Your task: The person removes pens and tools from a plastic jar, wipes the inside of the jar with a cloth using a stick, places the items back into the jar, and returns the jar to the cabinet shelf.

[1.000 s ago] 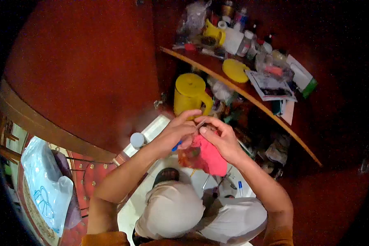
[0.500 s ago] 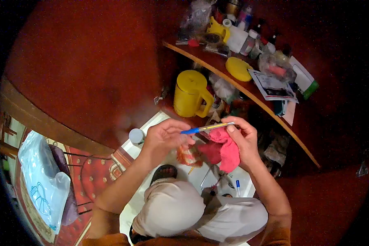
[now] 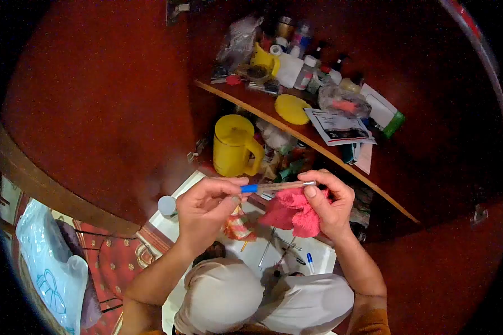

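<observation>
A slim pen (image 3: 279,187), with a clear barrel, a blue end and a silvery tip, lies level between my two hands. My left hand (image 3: 208,209) pinches the blue end. The fingers and thumb of my right hand (image 3: 328,202) are closed on the silvery end. Tucked in that same right hand, a crumpled pink cloth (image 3: 296,215) hangs below the pen. Under my left hand, a red-and-white striped packet or cloth (image 3: 240,226) shows in part. Another small blue-and-white pen-like item (image 3: 310,262) lies on the white surface near my knees.
A yellow lidded jug (image 3: 229,153) stands ahead, below a wooden shelf (image 3: 251,109). Bottles, bags, papers and a round yellow lid (image 3: 292,109) crowd that shelf. A grey-topped container (image 3: 166,205) sits left of my left hand. A pale blue plastic bag (image 3: 47,268) lies far left.
The view has tilted, so shelf and jug appear shifted left and lower. The pen has turned from slanting to nearly level. Both hands still hold it, and the pink cloth stays in my right hand.
</observation>
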Demonstrator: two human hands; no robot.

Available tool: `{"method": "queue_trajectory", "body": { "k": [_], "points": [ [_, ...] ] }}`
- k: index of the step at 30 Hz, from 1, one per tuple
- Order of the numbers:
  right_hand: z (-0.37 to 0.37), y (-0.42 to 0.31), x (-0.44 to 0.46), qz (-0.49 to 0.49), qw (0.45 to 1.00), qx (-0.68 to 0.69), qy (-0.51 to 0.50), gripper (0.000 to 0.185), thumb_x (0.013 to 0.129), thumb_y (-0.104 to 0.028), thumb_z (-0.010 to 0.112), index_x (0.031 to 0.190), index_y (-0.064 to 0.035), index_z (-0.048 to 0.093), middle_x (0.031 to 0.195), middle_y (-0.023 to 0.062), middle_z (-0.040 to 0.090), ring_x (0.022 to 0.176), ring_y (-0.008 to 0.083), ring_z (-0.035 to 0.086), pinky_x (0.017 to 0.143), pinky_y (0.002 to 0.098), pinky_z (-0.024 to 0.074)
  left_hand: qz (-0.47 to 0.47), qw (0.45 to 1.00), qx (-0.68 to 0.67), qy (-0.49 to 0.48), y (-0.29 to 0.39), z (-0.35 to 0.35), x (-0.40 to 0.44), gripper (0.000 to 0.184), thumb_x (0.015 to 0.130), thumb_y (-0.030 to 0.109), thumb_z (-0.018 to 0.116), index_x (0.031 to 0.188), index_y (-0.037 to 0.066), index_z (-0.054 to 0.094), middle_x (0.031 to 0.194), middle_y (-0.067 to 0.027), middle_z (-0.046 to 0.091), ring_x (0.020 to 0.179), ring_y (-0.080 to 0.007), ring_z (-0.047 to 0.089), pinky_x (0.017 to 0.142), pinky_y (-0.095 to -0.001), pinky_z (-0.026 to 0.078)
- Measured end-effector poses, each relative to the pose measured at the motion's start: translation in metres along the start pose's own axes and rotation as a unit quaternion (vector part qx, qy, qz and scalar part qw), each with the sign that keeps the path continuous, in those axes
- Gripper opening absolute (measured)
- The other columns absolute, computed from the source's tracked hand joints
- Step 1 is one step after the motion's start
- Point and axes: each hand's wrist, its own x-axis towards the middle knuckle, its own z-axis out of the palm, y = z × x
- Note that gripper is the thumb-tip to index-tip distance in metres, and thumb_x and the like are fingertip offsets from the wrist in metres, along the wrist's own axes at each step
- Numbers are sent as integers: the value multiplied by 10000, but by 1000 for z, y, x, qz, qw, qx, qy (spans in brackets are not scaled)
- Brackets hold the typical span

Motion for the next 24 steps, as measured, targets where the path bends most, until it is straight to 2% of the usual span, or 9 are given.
{"method": "queue_trajectory", "body": {
  "k": [5,11,14,17,18,21,22,23,24],
  "points": [
    [-6,-3,-3,-13,1000,15,2,188,845,-76,627,999,22,670,885,98,653,793,146,596,706,257,462,-19,997,-69,9,6,8,1,151,836,-73,591,979,-28,576,977,-184,652,859,-217,659,777,-340,554],
    [-10,-6,-6,-15,999,32,2,228,905,-149,580,1015,29,669,890,91,656,793,142,597,695,255,463,-3,999,-32,28,12,15,-1,118,866,-31,579,984,-32,576,870,-166,658,747,-210,668,681,-320,558],
    [-7,-7,-7,42,994,82,51,273,945,-204,530,1018,29,651,912,88,659,804,149,603,712,266,477,-10,999,-28,36,15,16,-3,113,870,-28,573,983,-27,578,834,-161,659,717,-213,669,647,-319,557],
    [-5,-12,-1,144,943,245,171,339,979,-286,471,1010,15,623,934,91,664,822,163,612,741,285,492,-12,998,-49,43,17,18,-4,102,874,-23,568,976,-25,578,815,-159,659,699,-217,670,616,-320,557],
    [-9,-7,1,140,943,237,188,413,996,-379,406,1052,-6,572,1017,114,652,839,165,609,746,298,499,-17,998,-44,48,18,19,-4,101,873,-23,571,974,-27,577,810,-161,659,695,-218,670,611,-322,559],
    [5,-14,9,173,858,408,260,477,999,-437,361,1121,-8,530,1084,123,623,895,161,589,749,294,491,-34,998,-32,45,21,28,-5,99,870,-26,579,968,-35,576,799,-169,658,688,-220,672,606,-326,564],
    [7,-22,5,161,902,336,220,498,999,-461,338,1169,-18,487,1121,115,588,961,164,561,781,293,483,-38,998,-30,33,21,33,-7,98,868,-29,580,966,-39,576,799,-173,658,689,-220,673,609,-326,568],
    [12,-24,0,142,927,292,189,531,979,-533,326,1208,-73,461,1127,79,555,823,168,560,750,329,491,-42,999,-27,20,20,39,-8,96,867,-33,581,963,-43,576,799,-176,658,690,-221,674,613,-326,571],
    [21,-26,-2,125,932,268,208,518,976,-522,355,1208,-72,464,1094,76,560,820,163,556,751,321,491,-76,996,-40,28,20,46,-11,93,859,-53,577,952,-55,579,803,-182,661,700,-223,677,633,-323,577]
  ]
}}
